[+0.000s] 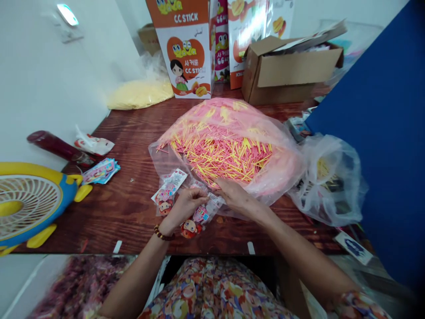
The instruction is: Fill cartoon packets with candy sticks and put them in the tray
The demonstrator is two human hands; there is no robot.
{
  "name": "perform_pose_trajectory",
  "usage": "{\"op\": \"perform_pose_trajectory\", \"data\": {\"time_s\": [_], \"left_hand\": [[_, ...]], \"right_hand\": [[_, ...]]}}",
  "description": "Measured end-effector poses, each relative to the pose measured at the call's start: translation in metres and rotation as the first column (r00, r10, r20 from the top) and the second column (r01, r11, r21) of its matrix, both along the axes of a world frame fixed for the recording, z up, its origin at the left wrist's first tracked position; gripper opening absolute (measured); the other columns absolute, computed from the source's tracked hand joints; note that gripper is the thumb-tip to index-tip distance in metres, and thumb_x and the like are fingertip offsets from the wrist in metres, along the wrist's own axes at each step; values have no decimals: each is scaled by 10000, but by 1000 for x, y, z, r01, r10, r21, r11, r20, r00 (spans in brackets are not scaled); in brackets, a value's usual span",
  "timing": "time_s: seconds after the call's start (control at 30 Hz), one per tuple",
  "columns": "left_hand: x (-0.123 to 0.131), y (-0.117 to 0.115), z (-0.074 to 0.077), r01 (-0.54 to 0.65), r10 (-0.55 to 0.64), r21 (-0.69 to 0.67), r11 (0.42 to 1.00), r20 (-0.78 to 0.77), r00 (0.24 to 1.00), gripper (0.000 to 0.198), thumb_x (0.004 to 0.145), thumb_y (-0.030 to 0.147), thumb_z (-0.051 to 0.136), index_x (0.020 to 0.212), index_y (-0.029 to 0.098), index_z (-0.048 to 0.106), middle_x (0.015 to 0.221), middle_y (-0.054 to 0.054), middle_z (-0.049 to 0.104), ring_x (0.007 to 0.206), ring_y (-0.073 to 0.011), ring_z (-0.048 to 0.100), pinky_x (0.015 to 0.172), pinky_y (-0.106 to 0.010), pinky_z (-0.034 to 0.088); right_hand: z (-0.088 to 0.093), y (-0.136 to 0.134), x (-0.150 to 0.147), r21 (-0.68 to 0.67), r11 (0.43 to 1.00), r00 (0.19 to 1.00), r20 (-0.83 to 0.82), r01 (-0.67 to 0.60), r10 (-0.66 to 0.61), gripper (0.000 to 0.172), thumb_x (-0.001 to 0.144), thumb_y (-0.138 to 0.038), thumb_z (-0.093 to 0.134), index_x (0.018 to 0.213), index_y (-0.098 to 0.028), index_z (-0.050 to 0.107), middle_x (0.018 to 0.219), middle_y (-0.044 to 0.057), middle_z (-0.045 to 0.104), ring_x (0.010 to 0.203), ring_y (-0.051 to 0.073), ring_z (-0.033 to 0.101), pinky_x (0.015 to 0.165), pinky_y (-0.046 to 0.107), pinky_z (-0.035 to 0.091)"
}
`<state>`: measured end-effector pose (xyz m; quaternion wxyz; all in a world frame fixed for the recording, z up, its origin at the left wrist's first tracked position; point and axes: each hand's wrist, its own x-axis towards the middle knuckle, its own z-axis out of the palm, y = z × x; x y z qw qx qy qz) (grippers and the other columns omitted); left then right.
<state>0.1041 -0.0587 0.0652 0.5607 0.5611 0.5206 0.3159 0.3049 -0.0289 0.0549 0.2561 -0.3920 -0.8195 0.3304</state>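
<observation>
A big clear plastic bag (232, 141) full of thin pink and yellow sticks lies on the wooden table (133, 141). My left hand (184, 206) is closed on a small clear printed packet (199, 219) with a red cartoon figure at its lower end. My right hand (237, 197) rests at the bag's near edge, fingers pinched at the packet's top and the sticks. Another printed packet (168, 190) lies just left of my left hand.
A yellow and blue fan (29, 199) sits at the left edge. A small stack of packets (101, 170) and a dark red bottle (55, 146) lie left. Printed cartons (186, 44), a brown cardboard box (285, 71), a yellow bag (141, 94) stand behind; a crumpled clear bag (328, 177) right.
</observation>
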Motion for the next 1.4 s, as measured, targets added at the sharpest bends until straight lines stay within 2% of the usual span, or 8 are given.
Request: {"op": "perform_pose_trajectory", "data": {"time_s": [0.23, 0.47, 0.63, 0.8, 0.93, 1.07, 1.23, 1.4], "left_hand": [[-5, -6, -14, 28, -27, 100, 995, -13, 1000, 268, 814, 415, 665, 704, 171, 683, 637, 10, 573, 586, -113, 440, 563, -231, 364], [2, -9, -11, 16, -2, 295, 955, -46, 999, 333, 881, 425, 612, 662, 176, 643, 633, -1, 524, 606, -127, 433, 583, -247, 353], [7, -9, -11, -37, 50, 326, 945, -32, 998, 301, 868, 442, 626, 715, 188, 682, 653, -8, 570, 627, -141, 473, 604, -252, 378], [7, -7, -15, -96, 117, 356, 930, -39, 992, 314, 855, 445, 639, 671, 192, 674, 636, -6, 552, 611, -137, 455, 597, -258, 382], [9, -5, -15, -129, 132, 340, 932, 16, 991, 261, 840, 422, 664, 719, 196, 711, 670, -12, 614, 640, -142, 505, 638, -263, 423], [12, 0, -13, -170, 140, 201, 965, 158, 978, 221, 795, 403, 716, 811, 184, 742, 770, -29, 696, 712, -154, 587, 704, -269, 477], [16, 6, -15, -199, 157, 108, 974, 315, 936, 219, 777, 382, 745, 837, 171, 751, 819, -33, 716, 758, -149, 618, 755, -272, 503], [22, 15, -14, -247, 185, 119, 962, 381, 906, 188, 746, 347, 775, 814, 172, 753, 823, -25, 716, 751, -135, 606, 761, -261, 497]], "right_hand": [[17, 4, 7, -284, 956, 958, -246, 71, -145, 160, 917, -360, 511, 829, -227, 503, 716, -7, 614, 657, 160, 561, 660, 287, 425], [39, -5, -14, -587, 806, 432, -710, 74, -556, 205, 858, -380, 560, 1000, -241, 511, 762, -10, 662, 759, 178, 660, 710, 321, 525], [40, -6, -35, -596, 797, 366, -723, 96, -585, 190, 875, -407, 540, 984, -259, 492, 780, 1, 678, 870, 200, 683, 756, 347, 554], [24, -10, -42, -620, 776, 387, -691, 116, -610, 194, 881, -416, 557, 987, -257, 523, 828, 9, 705, 864, 197, 689, 737, 322, 555], [18, -16, -38, -568, 809, 522, -649, 150, -553, 178, 902, -397, 540, 935, -236, 609, 951, 38, 728, 950, 199, 675, 849, 343, 534], [26, -14, -28, -512, 854, 681, -594, 90, -428, 200, 877, -367, 594, 1007, -228, 657, 1137, 56, 705, 1090, 202, 638, 1005, 371, 471], [38, -6, -15, -393, 915, 720, -609, 92, -334, 414, 947, -376, 546, 1345, -283, 478, 1321, 63, 631, 1230, 191, 590, 1089, 411, 420], [49, 1, -4, -170, 982, 946, -298, 80, -129, 377, 982, -401, 483, 1312, -250, 584, 1349, 92, 623, 1266, 238, 567, 1104, 452, 393]]}}
